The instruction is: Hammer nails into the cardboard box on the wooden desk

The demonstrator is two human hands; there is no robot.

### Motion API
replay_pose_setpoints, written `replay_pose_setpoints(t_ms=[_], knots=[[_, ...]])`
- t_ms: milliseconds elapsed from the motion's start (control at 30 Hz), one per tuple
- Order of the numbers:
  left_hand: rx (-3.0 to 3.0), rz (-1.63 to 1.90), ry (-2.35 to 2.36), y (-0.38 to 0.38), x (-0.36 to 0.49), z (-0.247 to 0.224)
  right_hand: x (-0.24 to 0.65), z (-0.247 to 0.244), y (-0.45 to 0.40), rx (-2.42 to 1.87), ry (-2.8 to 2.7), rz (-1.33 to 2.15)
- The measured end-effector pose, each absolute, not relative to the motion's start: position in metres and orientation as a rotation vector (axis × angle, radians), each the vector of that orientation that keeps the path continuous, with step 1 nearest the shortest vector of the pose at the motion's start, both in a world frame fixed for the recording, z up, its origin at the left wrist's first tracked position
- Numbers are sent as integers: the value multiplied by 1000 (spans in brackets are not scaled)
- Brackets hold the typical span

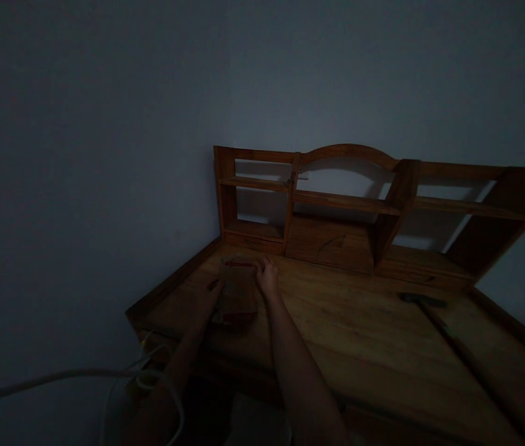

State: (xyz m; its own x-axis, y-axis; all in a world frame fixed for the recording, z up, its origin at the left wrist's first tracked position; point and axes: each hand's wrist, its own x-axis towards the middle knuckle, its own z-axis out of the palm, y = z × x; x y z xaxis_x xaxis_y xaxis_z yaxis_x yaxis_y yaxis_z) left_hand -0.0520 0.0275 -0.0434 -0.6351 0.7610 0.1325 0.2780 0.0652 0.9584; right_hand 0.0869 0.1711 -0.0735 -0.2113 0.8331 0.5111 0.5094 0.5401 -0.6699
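A brownish box (240,290) with red bands at its far and near ends lies at the left part of the wooden desk (336,310). My left hand (214,297) is at the box's left side, its fingers dark and partly hidden. At the right side my right hand (268,277) bends its fingers against the box's far right edge. Between them the two hands grip the box. The light is very dim, so fine detail on the box cannot be made out.
A wooden shelf unit (346,199) stands along the desk's back against the wall. To the right lies a long-handled tool with a dark, hammer-like head (423,300). White cables (80,373) hang off the desk's left front corner.
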Motion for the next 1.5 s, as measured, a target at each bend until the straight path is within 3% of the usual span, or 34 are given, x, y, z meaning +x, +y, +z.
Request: replay_pose_setpoints(t_ms=[233, 400, 833, 1500], knots=[[607, 1907, 1898, 29, -69, -55, 83, -63, 155, -1032, -2268, 336], [686, 1944, 1767, 36, -74, -68, 79, -63, 143, -1084, -2452, 254], [1093, 1685, 1869, 32, -60, -56, 73, -64, 145, -1585, -2181, 184], [1135, 1680, 1853, 34, -59, -59, 82, -75, 156, -1365, -1972, 87]])
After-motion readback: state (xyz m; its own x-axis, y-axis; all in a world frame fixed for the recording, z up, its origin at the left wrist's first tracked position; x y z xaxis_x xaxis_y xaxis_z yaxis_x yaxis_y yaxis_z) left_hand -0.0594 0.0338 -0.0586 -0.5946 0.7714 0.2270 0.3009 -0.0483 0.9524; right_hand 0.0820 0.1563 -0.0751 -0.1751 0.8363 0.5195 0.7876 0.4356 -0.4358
